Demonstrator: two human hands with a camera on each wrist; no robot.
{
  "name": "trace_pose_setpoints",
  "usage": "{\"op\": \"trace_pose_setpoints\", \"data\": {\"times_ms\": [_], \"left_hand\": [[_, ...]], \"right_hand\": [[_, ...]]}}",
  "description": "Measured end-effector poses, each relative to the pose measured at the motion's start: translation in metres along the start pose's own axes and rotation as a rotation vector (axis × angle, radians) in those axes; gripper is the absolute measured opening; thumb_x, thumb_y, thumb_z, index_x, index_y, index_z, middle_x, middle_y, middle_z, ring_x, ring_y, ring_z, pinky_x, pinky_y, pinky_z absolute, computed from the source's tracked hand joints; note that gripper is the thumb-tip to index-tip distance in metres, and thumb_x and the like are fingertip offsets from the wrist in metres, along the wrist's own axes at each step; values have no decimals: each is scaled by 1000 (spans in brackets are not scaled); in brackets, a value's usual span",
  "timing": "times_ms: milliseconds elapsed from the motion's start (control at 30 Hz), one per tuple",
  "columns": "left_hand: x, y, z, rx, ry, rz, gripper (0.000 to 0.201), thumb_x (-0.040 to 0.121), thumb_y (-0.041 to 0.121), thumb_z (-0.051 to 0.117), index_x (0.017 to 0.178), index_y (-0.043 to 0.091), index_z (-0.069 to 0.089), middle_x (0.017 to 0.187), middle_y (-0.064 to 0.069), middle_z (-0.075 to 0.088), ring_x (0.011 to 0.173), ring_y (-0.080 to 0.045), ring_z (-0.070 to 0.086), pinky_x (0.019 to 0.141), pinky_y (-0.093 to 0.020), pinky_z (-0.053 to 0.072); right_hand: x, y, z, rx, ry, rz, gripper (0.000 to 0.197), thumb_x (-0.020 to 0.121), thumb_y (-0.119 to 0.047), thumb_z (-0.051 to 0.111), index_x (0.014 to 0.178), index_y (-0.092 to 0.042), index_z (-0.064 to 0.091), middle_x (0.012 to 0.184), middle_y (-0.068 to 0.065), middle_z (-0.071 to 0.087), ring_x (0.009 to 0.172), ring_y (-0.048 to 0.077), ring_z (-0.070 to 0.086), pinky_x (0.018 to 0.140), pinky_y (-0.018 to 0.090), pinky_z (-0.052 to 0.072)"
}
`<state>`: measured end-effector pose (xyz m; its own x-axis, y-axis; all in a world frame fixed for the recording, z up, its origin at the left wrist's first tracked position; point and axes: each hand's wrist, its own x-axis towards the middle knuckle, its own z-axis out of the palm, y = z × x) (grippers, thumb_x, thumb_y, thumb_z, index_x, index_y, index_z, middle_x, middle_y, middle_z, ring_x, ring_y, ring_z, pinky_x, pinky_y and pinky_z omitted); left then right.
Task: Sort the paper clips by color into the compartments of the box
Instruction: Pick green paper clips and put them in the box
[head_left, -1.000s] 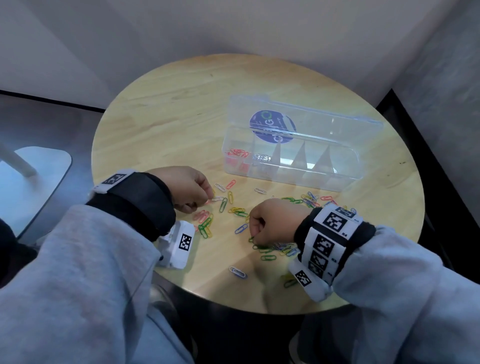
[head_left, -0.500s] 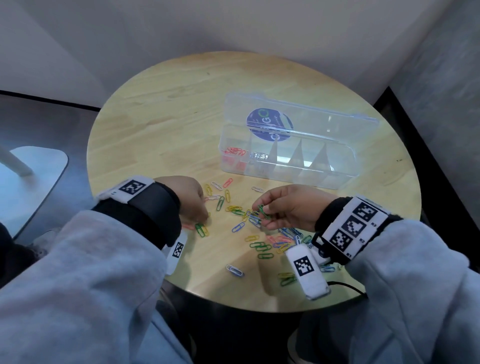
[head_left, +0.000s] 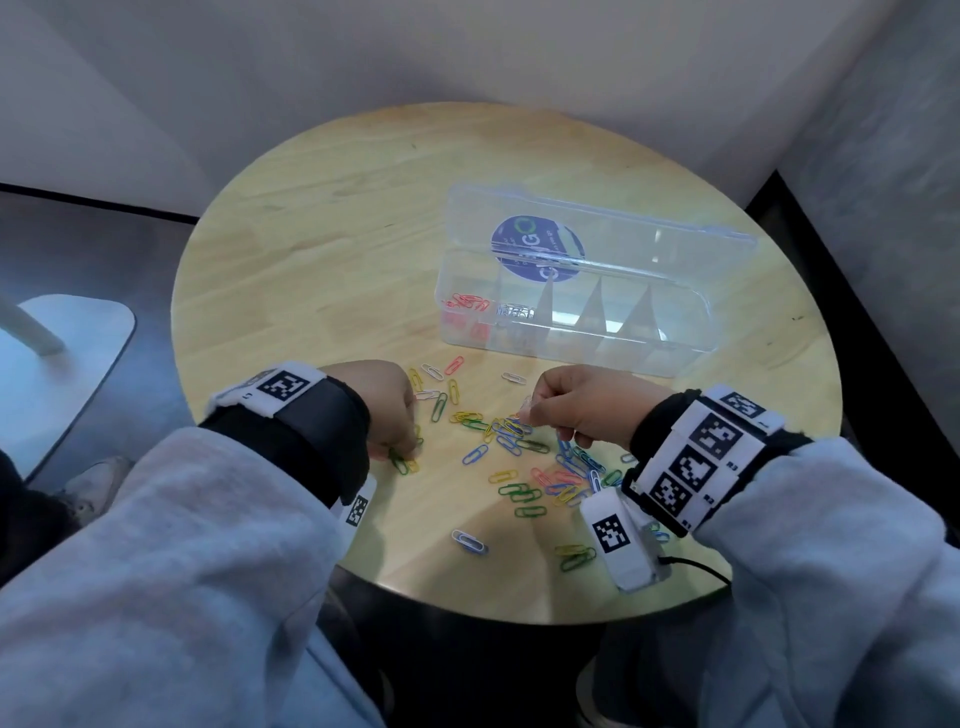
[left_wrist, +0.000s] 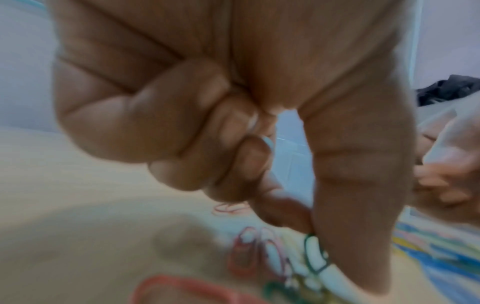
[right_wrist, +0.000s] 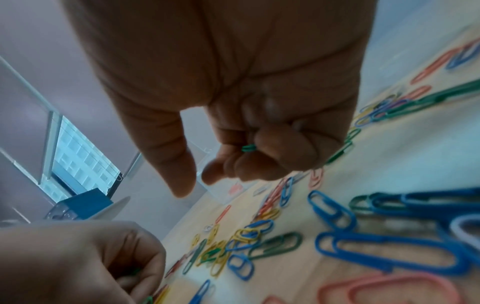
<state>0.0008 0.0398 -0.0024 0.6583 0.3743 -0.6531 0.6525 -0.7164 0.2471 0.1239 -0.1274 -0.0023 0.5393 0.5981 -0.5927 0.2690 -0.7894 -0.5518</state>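
Note:
A clear compartment box stands open on the round wooden table. Red clips lie in its leftmost compartment and white clips in the one beside it. Loose paper clips of several colours are scattered in front of it. My left hand is curled knuckles-up on the near-left clips; in the left wrist view, the left hand pinches a green clip with thumb and forefinger. My right hand hovers over the pile; curled fingers of the right hand hold green clips.
The box lid stands up behind the compartments, carrying a blue round sticker. A single clip lies near the table's front edge. A black cable runs off the near right edge. A white stand base sits on the floor to the left.
My right hand has lifted off the table with green clips and moved up toward the box. My left hand has shifted down toward the near-left clips.

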Motion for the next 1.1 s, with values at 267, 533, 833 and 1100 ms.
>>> {"op": "trace_pose_setpoints", "data": {"times_ms": [267, 533, 833, 1100], "left_hand": [[-1, -7, -21, -591, -17, 201, 30, 77, 0, 69, 58, 14, 51, 51, 0, 54, 47, -11, 46, 49, -16, 43], [-4, -9, -27, -865, -74, 153, 32, 86, -12, 41, 84, 12, 61, 61, -9, 58, 48, -12, 54, 40, -13, 45], [-2, -13, -13, -183, -59, 119, 11, 69, 10, 64, 72, 20, 65, 51, 11, 55, 63, -14, 48, 66, -27, 40], [2, -14, -3, 54, -6, 56, 16, 67, 10, 67, 70, 25, 61, 59, 10, 49, 59, -11, 46, 62, -23, 36]], "right_hand": [[-5, 1, -1, -192, 58, -49, 13, 79, -22, 69, 78, -20, 56, 63, -9, 48, 58, 7, 44, 56, 21, 35], [-4, -5, 3, -390, 110, -71, 9, 79, -20, 66, 83, -24, 59, 63, -11, 43, 57, 2, 39, 54, 22, 31], [-1, -7, 13, -535, 6, 11, 15, 74, -6, 61, 81, -20, 61, 71, -7, 55, 69, 15, 53, 60, 23, 44], [-2, -1, 11, -564, 16, 8, 10, 74, -9, 60, 73, -18, 56, 76, -1, 59, 74, 19, 56, 66, 28, 49]]}}
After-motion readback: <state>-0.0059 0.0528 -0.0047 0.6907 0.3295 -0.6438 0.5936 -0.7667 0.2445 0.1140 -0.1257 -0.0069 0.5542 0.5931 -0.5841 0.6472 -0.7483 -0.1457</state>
